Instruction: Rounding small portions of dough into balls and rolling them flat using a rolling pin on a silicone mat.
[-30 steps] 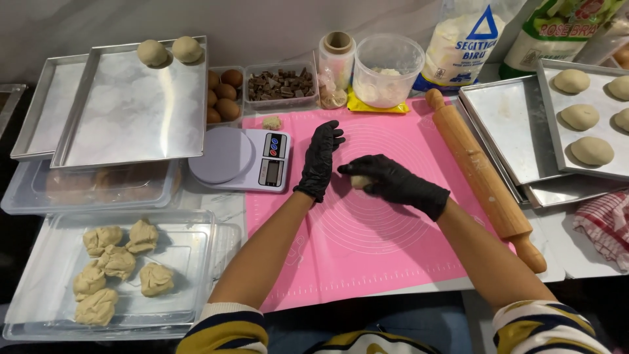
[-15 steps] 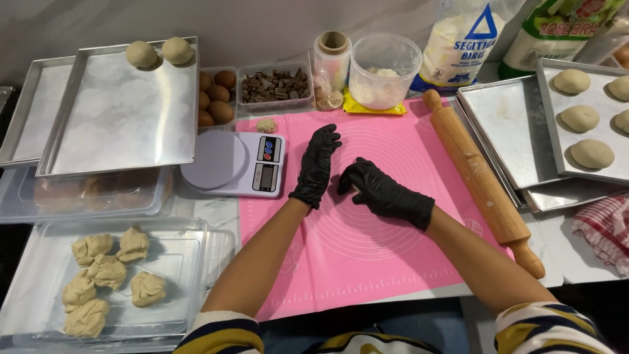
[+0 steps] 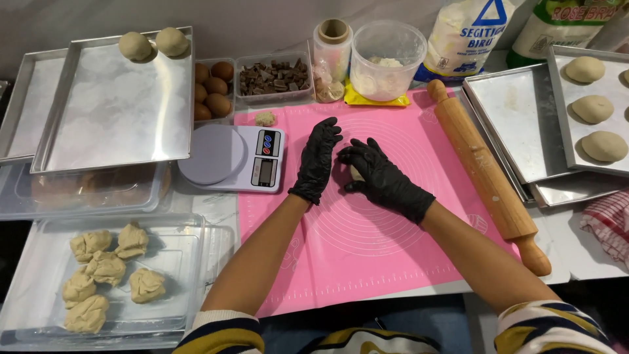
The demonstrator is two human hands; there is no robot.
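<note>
Where the two black-gloved hands meet, a small pale piece of dough [image 3: 355,173] sits on the pink silicone mat [image 3: 393,262], only a sliver of it showing between the palms. Cupped over it from the right, the right hand [image 3: 380,177] has its fingers [image 3: 357,152] curled around the dough, gripping it loosely. Flat against the dough's other side, the left hand [image 3: 318,160] stands on edge with its fingers [image 3: 325,131] straight and close together; whether they actually press the dough cannot be told.

Taking the mat as the landmark: along its right edge lies a wooden rolling pin [image 3: 488,174], slanting from the far corner toward the near one. Overlapping its left edge rests a digital kitchen scale [image 3: 229,157], and just behind that a small dough scrap [image 3: 265,118] lies on the mat's far corner. Behind the mat stand a tub of chocolate chunks [image 3: 273,77], a tub of brown balls [image 3: 213,88], a roll of film [image 3: 332,39] and a clear bowl [image 3: 388,58]. Right of the mat, metal trays [image 3: 504,111] carry shaped dough rounds [image 3: 593,108]. Left of the mat, a steel tray [image 3: 111,111] bears two dough balls [image 3: 154,44], and nearer the person a clear container [image 3: 183,262] holds rough dough lumps [image 3: 105,269] on the desk.
</note>
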